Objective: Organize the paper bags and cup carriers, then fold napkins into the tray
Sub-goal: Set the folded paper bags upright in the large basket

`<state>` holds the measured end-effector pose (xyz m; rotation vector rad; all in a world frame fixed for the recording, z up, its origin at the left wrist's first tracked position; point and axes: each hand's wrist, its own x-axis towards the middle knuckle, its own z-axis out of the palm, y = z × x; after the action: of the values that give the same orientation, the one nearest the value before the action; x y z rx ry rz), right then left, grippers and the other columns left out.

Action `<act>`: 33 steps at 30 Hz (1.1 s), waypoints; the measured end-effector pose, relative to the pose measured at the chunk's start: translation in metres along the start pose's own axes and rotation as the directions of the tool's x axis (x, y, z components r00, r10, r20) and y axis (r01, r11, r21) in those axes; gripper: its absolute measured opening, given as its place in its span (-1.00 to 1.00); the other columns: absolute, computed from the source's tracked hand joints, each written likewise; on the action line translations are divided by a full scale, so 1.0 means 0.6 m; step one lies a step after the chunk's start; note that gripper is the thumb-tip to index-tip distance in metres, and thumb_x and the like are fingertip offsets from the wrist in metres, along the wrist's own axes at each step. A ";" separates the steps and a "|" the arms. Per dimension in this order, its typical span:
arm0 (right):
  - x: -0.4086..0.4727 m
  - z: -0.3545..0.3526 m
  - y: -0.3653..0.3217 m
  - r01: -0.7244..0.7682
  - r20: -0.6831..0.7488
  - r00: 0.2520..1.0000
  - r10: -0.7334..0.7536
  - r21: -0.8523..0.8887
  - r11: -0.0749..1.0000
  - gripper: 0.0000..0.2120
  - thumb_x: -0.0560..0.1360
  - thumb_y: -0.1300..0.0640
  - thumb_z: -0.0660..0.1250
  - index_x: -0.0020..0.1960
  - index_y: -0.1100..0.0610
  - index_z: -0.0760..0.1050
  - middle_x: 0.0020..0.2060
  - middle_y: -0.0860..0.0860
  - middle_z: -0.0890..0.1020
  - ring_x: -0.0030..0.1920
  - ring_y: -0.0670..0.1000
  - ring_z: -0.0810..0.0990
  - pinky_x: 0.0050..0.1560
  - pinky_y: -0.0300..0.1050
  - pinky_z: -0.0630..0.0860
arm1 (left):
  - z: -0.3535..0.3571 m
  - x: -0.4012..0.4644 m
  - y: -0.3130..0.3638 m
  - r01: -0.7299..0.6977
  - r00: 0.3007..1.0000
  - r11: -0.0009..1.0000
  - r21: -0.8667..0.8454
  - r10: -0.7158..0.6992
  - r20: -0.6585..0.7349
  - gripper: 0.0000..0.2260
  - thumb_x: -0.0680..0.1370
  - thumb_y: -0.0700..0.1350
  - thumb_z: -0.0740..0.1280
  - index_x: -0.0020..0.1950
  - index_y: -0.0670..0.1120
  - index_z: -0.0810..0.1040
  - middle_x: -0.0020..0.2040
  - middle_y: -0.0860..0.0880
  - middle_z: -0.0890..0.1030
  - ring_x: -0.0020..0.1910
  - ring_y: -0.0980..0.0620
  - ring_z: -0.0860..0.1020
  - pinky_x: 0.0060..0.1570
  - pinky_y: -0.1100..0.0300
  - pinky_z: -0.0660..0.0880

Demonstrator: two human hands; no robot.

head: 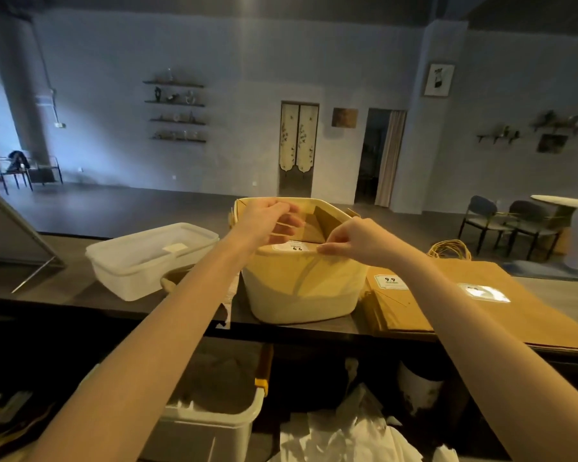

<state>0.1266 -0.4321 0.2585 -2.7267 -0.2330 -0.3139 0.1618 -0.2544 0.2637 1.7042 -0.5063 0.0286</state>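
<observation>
A cream fabric basket (301, 291) stands on the dark counter in the middle. Brown paper bags (314, 225) stand inside it; the nearest one shows a white "9.9" label. My left hand (264, 221) reaches over the basket and hooks the bag's twine handle with curled fingers. My right hand (351, 243) pinches the top edge of that bag at the basket's near rim. A stack of flat brown paper bags (454, 301) with a "9.9" label lies on the counter to the right of the basket. Left of the basket sits a white translucent plastic tray (141, 268).
Loose twine handles (449, 250) curl behind the flat bags. Under the counter are a white bin (211, 425) and crumpled white paper (341, 435). Beyond the counter lies an open dim room with chairs (501, 225) at the right.
</observation>
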 end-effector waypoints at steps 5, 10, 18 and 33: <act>0.011 0.007 0.000 -0.013 -0.209 0.978 0.018 0.023 1.000 -0.78 0.57 0.10 0.23 0.08 0.18 0.57 -0.21 -0.06 0.55 -0.20 -0.10 0.54 -0.09 -0.28 0.50 | -0.017 0.017 -0.015 0.049 0.996 0.999 -0.020 -0.050 -0.068 -0.80 0.63 -0.13 0.15 0.10 -0.15 0.54 -0.18 -0.02 0.57 -0.18 0.07 0.55 -0.16 0.29 0.52; 0.020 0.014 0.005 -0.063 -0.500 0.836 0.226 0.323 0.944 -0.72 0.62 0.07 0.11 0.14 0.22 0.47 -0.14 0.01 0.55 -0.19 -0.09 0.51 -0.19 -0.32 0.43 | -0.020 0.037 -0.023 0.064 0.970 0.987 0.148 -0.027 -0.240 -0.76 0.62 -0.08 0.19 0.25 -0.12 0.44 -0.02 -0.02 0.50 -0.12 0.08 0.46 -0.11 0.29 0.46; 0.011 0.006 0.004 -0.064 -0.554 0.730 0.400 0.527 0.847 -0.73 0.63 0.13 0.05 -0.17 0.14 0.42 -0.30 -0.02 0.45 -0.30 -0.10 0.40 -0.29 -0.33 0.33 | -0.024 0.066 -0.015 0.060 0.988 0.968 0.246 -0.023 -0.151 -0.73 0.64 -0.10 0.11 0.35 0.01 0.27 0.08 -0.09 0.47 -0.19 0.04 0.52 -0.26 0.26 0.53; 0.066 -0.004 -0.091 0.029 -0.202 0.975 -0.087 -0.275 0.961 -0.68 0.56 0.02 0.26 0.27 0.10 0.47 0.05 0.06 0.61 -0.02 0.05 0.60 0.05 -0.07 0.57 | -0.033 0.069 -0.009 -0.189 0.938 0.887 0.421 0.290 -0.190 -0.87 0.59 -0.24 0.20 0.07 -0.13 0.52 0.09 -0.14 0.57 0.06 -0.03 0.52 0.02 0.19 0.49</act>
<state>0.1532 -0.3783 0.2901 -2.9263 -0.2258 -0.6977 0.2061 -0.2480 0.2750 1.9876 -0.5464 0.5553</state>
